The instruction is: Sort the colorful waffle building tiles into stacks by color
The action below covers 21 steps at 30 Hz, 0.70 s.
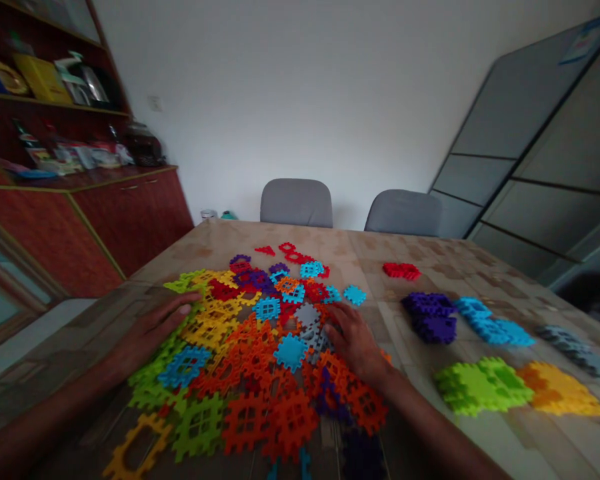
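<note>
A wide pile of interlocking plastic building tiles with notched edges lies in front of me. My left hand rests at the pile's left edge, fingers stretched out by the yellow tiles and lime green tiles. My right hand reaches over the pile's right side, fingers bent and thumb apart, beside the grey tiles. Whether its fingertips touch a tile I cannot tell. Orange tiles fill the middle, with a light blue tile on top. Purple tiles and red tiles lie farther back.
Sorted stacks stand on the table at right: red, purple, light blue, grey, lime green and yellow-orange. Two grey chairs stand behind the table's far edge. A wooden cabinet is at left.
</note>
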### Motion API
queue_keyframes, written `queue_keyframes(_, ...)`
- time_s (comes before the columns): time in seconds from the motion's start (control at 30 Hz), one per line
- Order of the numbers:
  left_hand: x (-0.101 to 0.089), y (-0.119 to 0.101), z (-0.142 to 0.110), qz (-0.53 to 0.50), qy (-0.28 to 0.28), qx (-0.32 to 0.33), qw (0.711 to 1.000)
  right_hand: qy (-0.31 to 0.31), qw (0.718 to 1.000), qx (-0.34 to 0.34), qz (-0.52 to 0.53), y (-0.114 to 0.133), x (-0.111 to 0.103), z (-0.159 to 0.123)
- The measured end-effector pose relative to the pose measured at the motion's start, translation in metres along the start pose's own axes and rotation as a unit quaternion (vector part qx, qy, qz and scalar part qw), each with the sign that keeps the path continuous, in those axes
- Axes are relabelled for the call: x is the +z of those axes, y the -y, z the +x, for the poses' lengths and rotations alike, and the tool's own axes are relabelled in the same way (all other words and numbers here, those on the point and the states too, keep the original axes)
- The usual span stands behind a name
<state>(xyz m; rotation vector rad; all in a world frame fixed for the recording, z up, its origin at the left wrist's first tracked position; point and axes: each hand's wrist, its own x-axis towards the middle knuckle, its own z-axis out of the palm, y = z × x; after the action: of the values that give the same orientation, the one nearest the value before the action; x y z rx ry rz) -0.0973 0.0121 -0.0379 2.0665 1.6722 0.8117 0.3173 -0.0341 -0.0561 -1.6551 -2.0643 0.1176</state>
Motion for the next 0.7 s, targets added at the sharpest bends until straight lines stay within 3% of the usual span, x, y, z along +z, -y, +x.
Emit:
queue_keyframes(0.23, -0.01, -0.014, -0.009, 0.038, -0.05, -0.008, 0.998, -0.023, 0.993, 0.106, -0.041, -0.02, -0.022, -0.042)
queue_keyframes(0.37, -0.004, -0.05, -0.033, 0.025, -0.043, 0.093, 0.994, -0.045, 0.993, 0.109, -0.02, -0.023, -0.016, -0.069)
queue_keyframes(0.5, 0.019, -0.094, -0.056, 0.007, 0.035, 0.222, 0.974, -0.038, 0.997, 0.051, 0.054, -0.012, -0.006, -0.07)
queue_keyframes(0.7, 0.044, -0.135, -0.077, 0.082, 0.07, 0.341, 0.934, -0.026, 0.988, 0.024, 0.147, -0.009, -0.037, -0.058)
